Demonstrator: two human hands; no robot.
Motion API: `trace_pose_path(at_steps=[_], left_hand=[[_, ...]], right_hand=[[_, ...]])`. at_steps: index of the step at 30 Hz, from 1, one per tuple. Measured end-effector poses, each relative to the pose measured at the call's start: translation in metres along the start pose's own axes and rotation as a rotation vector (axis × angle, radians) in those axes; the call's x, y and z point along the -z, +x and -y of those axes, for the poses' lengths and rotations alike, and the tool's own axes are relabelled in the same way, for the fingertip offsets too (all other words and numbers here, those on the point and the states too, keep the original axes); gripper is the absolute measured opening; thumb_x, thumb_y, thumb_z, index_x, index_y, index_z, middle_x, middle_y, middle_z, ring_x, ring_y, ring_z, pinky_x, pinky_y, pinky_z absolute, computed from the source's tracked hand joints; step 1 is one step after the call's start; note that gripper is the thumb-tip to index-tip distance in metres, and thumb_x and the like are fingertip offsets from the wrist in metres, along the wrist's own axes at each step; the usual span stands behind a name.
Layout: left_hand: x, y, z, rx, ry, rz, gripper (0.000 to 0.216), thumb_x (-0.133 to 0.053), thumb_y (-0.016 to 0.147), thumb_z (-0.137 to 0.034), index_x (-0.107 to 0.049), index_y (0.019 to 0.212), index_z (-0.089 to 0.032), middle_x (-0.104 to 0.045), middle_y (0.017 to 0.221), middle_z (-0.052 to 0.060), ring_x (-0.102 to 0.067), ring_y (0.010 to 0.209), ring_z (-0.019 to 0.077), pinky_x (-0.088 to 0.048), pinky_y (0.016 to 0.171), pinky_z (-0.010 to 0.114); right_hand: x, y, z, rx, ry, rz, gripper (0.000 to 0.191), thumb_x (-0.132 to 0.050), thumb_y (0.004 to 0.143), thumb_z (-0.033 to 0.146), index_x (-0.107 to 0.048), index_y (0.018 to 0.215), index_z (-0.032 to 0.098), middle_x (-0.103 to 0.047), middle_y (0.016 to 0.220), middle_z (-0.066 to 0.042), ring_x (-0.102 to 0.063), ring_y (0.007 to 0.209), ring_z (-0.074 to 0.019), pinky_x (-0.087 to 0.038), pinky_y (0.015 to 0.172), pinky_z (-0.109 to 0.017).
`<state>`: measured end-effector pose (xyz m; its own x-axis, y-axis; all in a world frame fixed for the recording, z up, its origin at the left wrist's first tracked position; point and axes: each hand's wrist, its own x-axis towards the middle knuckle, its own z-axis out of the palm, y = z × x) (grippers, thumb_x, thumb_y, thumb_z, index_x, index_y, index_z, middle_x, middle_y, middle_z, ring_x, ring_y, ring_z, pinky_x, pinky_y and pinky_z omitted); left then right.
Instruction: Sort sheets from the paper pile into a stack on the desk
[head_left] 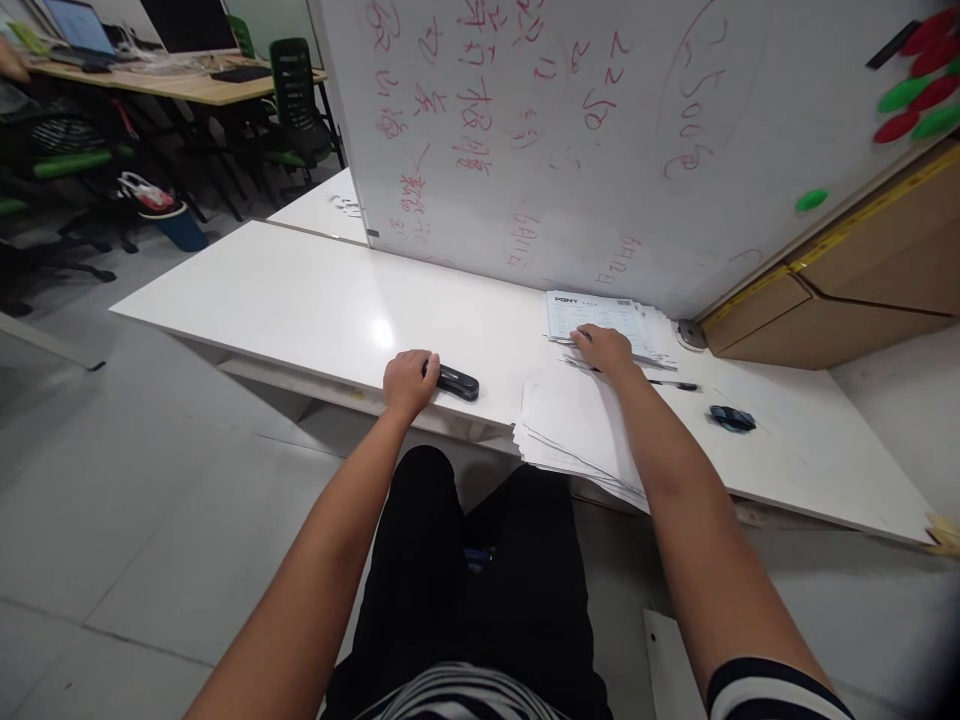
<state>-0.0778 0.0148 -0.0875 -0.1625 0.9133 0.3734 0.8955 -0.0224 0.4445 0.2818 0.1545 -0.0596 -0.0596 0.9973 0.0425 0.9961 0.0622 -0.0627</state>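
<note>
My left hand (409, 381) is closed round the near end of a black stapler (457, 382) that lies flat near the front edge of the white table (300, 300). My right hand (606, 350) rests palm down on a stack of printed forms (600, 318) at the foot of the whiteboard; its fingers curl over the sheets' near edge. A second pile of blank white papers (570, 425) lies below my right wrist and hangs over the table's front edge. A black pen (675, 385) lies just right of my right forearm.
A small dark object (732, 418) sits on the table to the right. A whiteboard (600, 130) with red writing and coloured magnets stands along the back. Cardboard boxes (862, 290) lean at the right. Desks, chairs and monitors (187, 25) fill the far left.
</note>
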Motion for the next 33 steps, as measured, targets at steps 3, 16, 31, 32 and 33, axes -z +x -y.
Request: trace_pose_path(at_steps=[3, 16, 31, 32, 33], left_hand=[[0.000, 0.000, 0.000, -0.017, 0.016, -0.007, 0.041, -0.029, 0.096, -0.040, -0.066, 0.098, -0.023, -0.069, 0.105, 0.006, -0.057, 0.100, 0.0245, -0.038, 0.085, 0.037], [0.000, 0.000, 0.000, -0.036, 0.012, -0.033, 0.040, -0.030, 0.097, -0.039, -0.066, 0.096, -0.022, -0.069, 0.102, 0.006, -0.058, 0.097, 0.0247, -0.038, 0.082, 0.037], [-0.001, -0.001, 0.001, -0.045, 0.025, -0.044, 0.040, -0.030, 0.097, -0.039, -0.066, 0.095, -0.022, -0.069, 0.100, 0.006, -0.058, 0.095, 0.0248, -0.037, 0.080, 0.037], [-0.001, -0.001, 0.001, -0.043, 0.024, -0.039, 0.041, -0.029, 0.097, -0.040, -0.066, 0.095, -0.022, -0.069, 0.100, 0.006, -0.058, 0.095, 0.0248, -0.037, 0.080, 0.037], [0.000, -0.001, 0.001, -0.041, 0.023, -0.034, 0.041, -0.029, 0.097, -0.040, -0.066, 0.095, -0.022, -0.069, 0.100, 0.007, -0.058, 0.095, 0.0249, -0.037, 0.080, 0.037]], right_hand=[[0.001, 0.000, -0.001, -0.023, 0.034, 0.008, 0.047, -0.038, 0.092, 0.054, -0.061, 0.121, 0.024, -0.068, 0.113, -0.010, -0.059, 0.101, -0.0252, -0.038, 0.074, -0.031], [0.005, -0.004, 0.014, 0.006, -0.080, -0.015, 0.058, -0.048, 0.085, 0.064, -0.060, 0.115, 0.016, -0.068, 0.098, -0.016, -0.062, 0.093, -0.0290, -0.040, 0.071, -0.031], [0.013, -0.002, 0.010, -0.036, -0.103, -0.153, 0.039, -0.026, 0.098, 0.028, -0.056, 0.115, 0.009, -0.067, 0.093, -0.020, -0.061, 0.083, -0.0269, -0.035, 0.067, -0.031], [0.014, -0.002, 0.009, -0.034, -0.110, -0.169, 0.039, -0.027, 0.098, 0.029, -0.057, 0.113, 0.009, -0.067, 0.092, -0.019, -0.060, 0.082, -0.0267, -0.034, 0.066, -0.031], [0.015, -0.003, 0.008, -0.029, -0.119, -0.184, 0.039, -0.028, 0.098, 0.030, -0.058, 0.112, 0.010, -0.067, 0.091, -0.018, -0.060, 0.081, -0.0265, -0.033, 0.065, -0.030]])
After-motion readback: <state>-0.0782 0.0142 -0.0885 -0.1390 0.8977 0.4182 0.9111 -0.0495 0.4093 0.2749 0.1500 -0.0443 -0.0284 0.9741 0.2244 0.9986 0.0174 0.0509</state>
